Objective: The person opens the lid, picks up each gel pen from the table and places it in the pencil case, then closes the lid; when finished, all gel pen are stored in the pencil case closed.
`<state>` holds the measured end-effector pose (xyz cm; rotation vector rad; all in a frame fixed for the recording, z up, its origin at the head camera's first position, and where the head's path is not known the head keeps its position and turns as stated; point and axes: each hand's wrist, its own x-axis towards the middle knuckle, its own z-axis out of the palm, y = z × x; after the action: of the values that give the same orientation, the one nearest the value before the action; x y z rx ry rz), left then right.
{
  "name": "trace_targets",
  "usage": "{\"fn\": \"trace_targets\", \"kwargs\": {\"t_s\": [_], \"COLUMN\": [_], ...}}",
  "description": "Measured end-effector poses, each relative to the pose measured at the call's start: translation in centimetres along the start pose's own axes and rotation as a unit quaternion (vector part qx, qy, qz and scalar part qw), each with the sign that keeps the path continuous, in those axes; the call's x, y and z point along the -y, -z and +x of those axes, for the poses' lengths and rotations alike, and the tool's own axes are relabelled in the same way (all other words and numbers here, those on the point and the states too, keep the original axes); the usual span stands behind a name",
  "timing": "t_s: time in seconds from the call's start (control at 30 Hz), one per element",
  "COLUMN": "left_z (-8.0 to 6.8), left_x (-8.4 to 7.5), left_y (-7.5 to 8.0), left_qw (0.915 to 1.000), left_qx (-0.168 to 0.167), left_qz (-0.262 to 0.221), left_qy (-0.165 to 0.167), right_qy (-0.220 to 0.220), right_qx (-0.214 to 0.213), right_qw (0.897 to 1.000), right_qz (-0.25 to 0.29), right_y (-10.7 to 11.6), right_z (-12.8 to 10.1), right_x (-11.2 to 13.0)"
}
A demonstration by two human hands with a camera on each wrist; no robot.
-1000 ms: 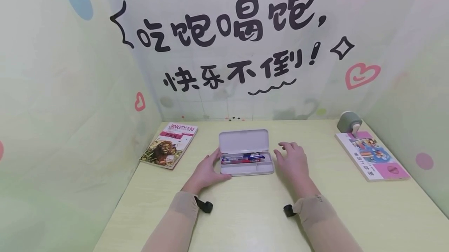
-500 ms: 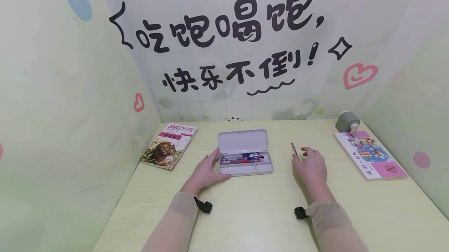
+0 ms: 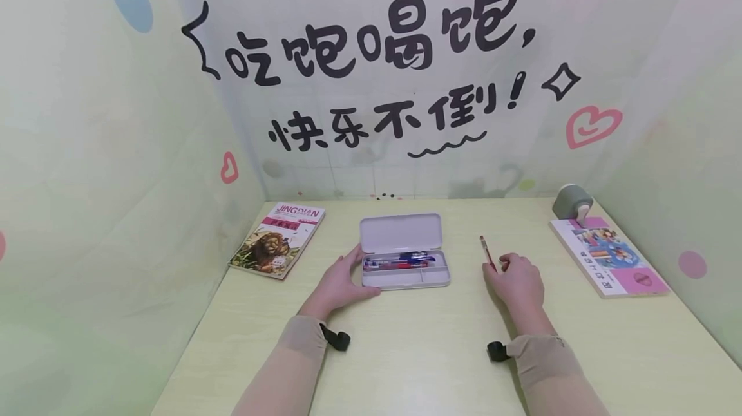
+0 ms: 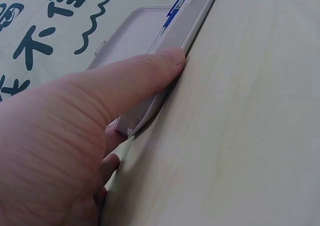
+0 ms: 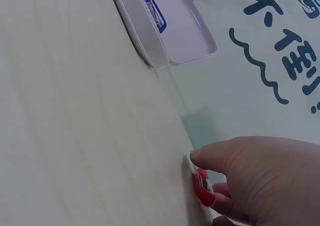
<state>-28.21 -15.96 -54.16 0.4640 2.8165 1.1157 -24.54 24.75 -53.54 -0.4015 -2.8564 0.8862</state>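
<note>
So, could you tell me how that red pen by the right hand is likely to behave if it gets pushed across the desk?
The red pen is thin and straight, so probably stiff and light. Lying flat on the smooth desk, it may roll or slide sideways. The right hand touches its near end, which should steady it.

We see our left hand [image 4: 75, 136] from very close, filling the lower left | its thumb [image 4: 145, 73] lies straight and presses on the near side wall of the pencil case [image 4: 170, 40] | the case lid [image 4: 130, 35] is open | a blue pen [image 4: 176, 5] shows inside | the case sits on the pale table [image 4: 240, 126]
</note>
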Motion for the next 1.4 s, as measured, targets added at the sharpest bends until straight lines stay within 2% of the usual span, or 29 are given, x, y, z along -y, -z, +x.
{"fn": "trace_targets", "kwargs": {"t_s": [0.3, 0.6, 0.87, 1.17, 1.4], "left_z": [0.0, -0.1, 0.1, 0.1, 0.1], "left_x": [0.2, 0.4, 0.6, 0.4, 0.2], "left_y": [-0.1, -0.3, -0.3, -0.1, 0.0], "left_qw": [0.9999, 0.9999, 1.0, 0.9999, 0.9999], "left_qx": [-0.002, -0.002, -0.001, 0.0, -0.001], "left_qz": [-0.001, -0.001, -0.003, -0.012, -0.016], "left_qy": [0.01, 0.011, 0.006, -0.004, -0.003], "right_qy": [-0.003, 0.009, -0.002, 0.08, 0.148], "right_qx": [-0.008, -0.034, -0.046, -0.051, -0.033], "right_qw": [1.0, 0.999, 0.999, 0.995, 0.988], "right_qz": [0.007, 0.009, 0.014, 0.011, -0.013], "right_y": [0.0, -0.3, -0.4, -1.3, -2.9], "right_z": [0.1, 0.0, 0.1, 0.1, 0.4], "right_x": [-0.2, -0.3, 0.9, 4.4, 7.6]}}
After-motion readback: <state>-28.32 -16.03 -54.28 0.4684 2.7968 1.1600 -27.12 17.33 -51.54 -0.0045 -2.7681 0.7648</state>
